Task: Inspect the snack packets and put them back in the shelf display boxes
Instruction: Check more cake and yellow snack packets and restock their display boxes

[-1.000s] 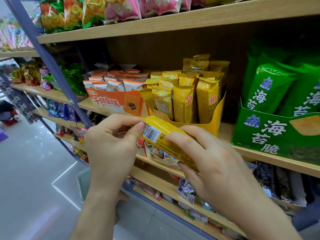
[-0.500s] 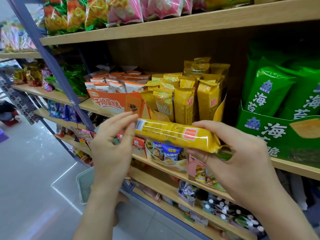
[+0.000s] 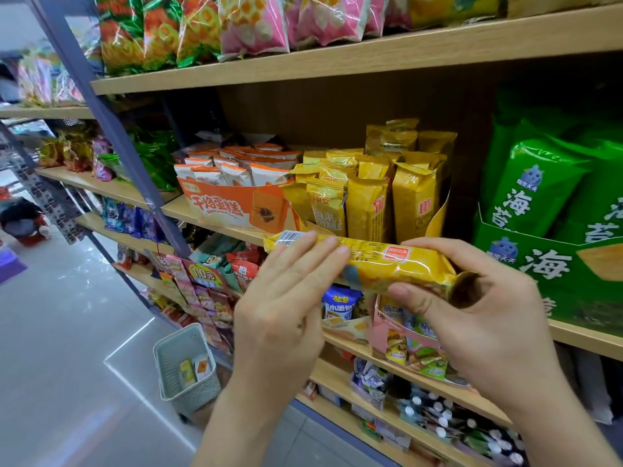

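A long yellow snack packet (image 3: 377,261) lies level in front of the shelf, barcode end to the left. My right hand (image 3: 478,308) grips its right end, thumb under and fingers over. My left hand (image 3: 286,298) has straight fingers resting flat against the packet's left half. Just behind stands the yellow display box (image 3: 438,217) with several matching yellow packets upright in it. An orange display box (image 3: 236,207) with orange-and-white packets sits to its left.
A green display box (image 3: 553,271) of green bags stands at the right. Shelves above and below hold more snack bags. On the floor by the shelf foot a pale plastic basket (image 3: 175,355) holds two small packets.
The packet turned from tilted to level and rose slightly. My right hand slid to its right end. My left hand let go of its pinch and now lies flat on it.
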